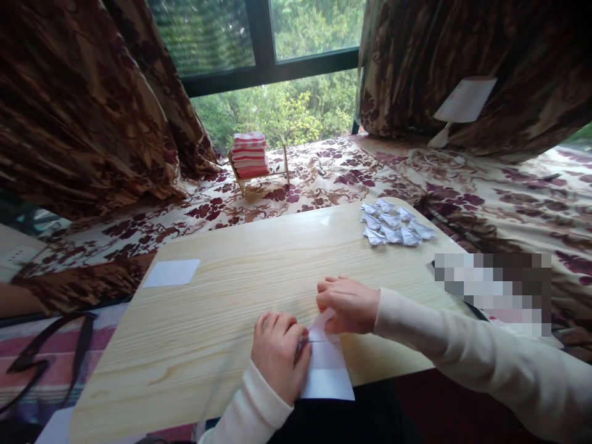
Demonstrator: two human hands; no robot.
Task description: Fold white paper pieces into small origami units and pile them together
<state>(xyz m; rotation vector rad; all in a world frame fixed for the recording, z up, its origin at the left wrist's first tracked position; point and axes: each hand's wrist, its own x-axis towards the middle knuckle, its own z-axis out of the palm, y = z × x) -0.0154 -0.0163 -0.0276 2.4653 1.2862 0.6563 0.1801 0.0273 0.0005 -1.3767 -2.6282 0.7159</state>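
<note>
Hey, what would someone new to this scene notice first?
Probably the left hand and right hand, both on a white sheet at the near edge of the table. Next, the folded white papers near its far right corner. Beyond, a pink-and-white stack on a small stand stands out before the window.

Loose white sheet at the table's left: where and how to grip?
Probably pinch the white sheet by its near right corner, left hand coming from the near right; it lies flat, and that corner faces the hand.
</note>
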